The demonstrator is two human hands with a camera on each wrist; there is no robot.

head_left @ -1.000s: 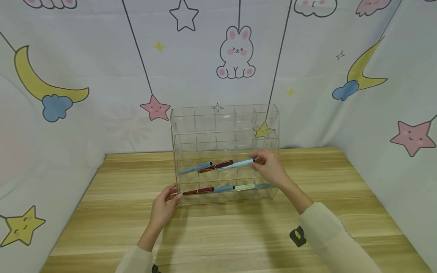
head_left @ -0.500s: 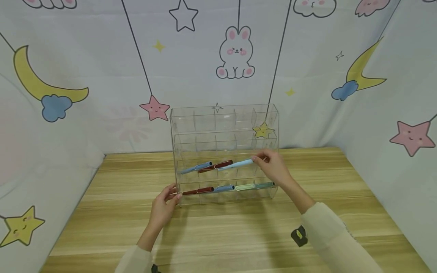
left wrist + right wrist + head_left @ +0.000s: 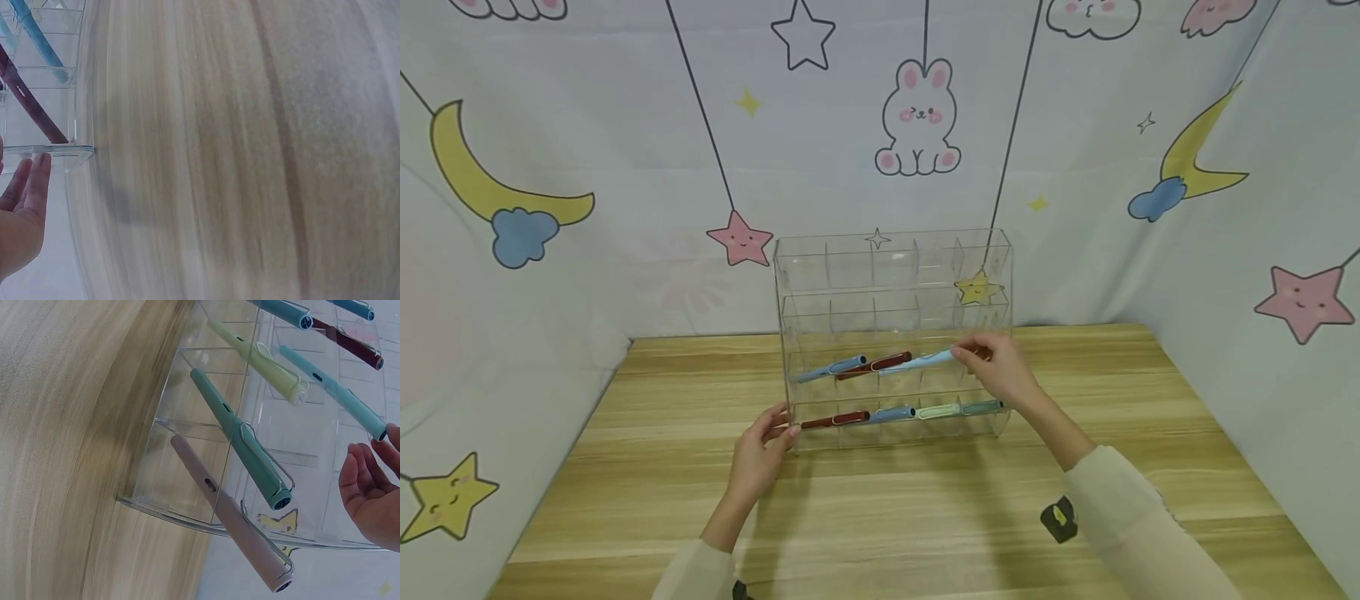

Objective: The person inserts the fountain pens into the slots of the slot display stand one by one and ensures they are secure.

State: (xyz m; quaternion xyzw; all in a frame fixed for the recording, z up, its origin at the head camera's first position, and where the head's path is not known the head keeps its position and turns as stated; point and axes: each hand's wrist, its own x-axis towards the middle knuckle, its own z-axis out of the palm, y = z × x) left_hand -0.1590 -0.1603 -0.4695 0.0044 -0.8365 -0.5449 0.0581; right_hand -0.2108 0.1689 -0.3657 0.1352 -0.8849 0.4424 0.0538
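A clear acrylic pen rack (image 3: 895, 275) with tiered compartments stands on the table. In its third tier, a light blue pen (image 3: 921, 361) lies aslant, and my right hand (image 3: 1003, 371) pinches its capped end between thumb and fingers. Left of it lie a dark red pen (image 3: 887, 363) and a blue pen (image 3: 835, 368). My left hand (image 3: 760, 454) rests straight fingers against the rack's left side panel, low down. The bottom tier holds several pens, among them a light green pen (image 3: 269, 365), a teal pen (image 3: 244, 444) and a pink pen (image 3: 234, 519), which the right wrist hides in the head view.
The rack's upper two tiers hold no pens. Wood-grain table (image 3: 880, 517) extends in front and to both sides. A white printed curtain (image 3: 842, 150) hangs close behind the rack and along both sides. A small dark object (image 3: 1058, 519) shows beside the right sleeve.
My right hand has shifted slightly rightward and its fingers now cover the light blue pen's cap end. The teal pen's end below has come into view. My left hand stays put.
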